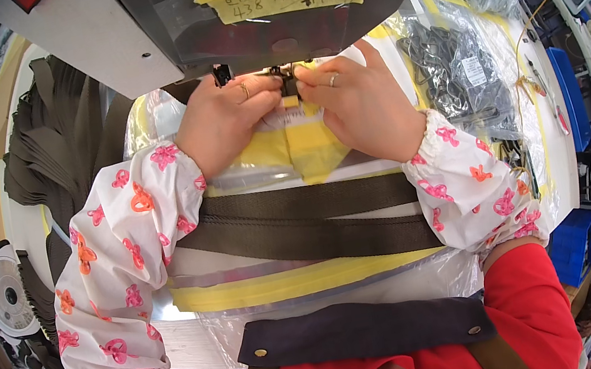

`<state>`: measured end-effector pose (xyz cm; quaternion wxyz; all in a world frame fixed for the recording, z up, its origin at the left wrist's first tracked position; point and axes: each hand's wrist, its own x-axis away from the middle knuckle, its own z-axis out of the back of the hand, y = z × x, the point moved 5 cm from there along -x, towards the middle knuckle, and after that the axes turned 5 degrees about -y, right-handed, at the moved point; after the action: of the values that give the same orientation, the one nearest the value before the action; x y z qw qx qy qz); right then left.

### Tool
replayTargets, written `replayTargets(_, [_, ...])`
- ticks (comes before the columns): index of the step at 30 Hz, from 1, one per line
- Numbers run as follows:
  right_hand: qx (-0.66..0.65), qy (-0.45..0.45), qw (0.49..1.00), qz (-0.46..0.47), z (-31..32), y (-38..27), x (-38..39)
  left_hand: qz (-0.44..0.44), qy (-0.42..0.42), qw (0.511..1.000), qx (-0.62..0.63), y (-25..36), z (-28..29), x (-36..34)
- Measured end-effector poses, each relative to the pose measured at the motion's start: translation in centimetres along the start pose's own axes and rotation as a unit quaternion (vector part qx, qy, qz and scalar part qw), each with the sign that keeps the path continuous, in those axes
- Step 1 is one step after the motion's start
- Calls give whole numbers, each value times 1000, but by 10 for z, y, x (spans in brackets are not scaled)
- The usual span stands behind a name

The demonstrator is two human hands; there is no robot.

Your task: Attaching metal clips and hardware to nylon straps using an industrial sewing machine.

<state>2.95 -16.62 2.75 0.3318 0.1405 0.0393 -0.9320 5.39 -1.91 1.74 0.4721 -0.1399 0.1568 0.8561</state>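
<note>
The white tabletop (558, 156) is stretching beneath a dark machine head (286, 36). Dark straps (314, 202) are lying between the machine head and the person's body. The left hand (222, 118) and right hand (359, 99) are converging with fingers curled; I cannot tell whether either grip is pinching anything. A small tan block (290, 102) is sitting between their fingertips.

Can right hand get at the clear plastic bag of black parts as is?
Likely yes: the clear plastic bag of black parts lies just right of the right hand, nothing upright between. Its fingers are at the dark machine head, though, so would probably have to leave there first.
</note>
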Motion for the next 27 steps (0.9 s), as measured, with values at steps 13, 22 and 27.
replayTargets(13, [-40,-57,997,-37,-6,13,-8,61,23,996,55,-16,1,-5])
replayTargets(22, [-88,26,995,-25,-15,23,-11,91,-20,966,-241,-1,53,17])
replayTargets(27, [-98,55,994,8,-14,29,-14,247,6,955,-165,-71,100,44])
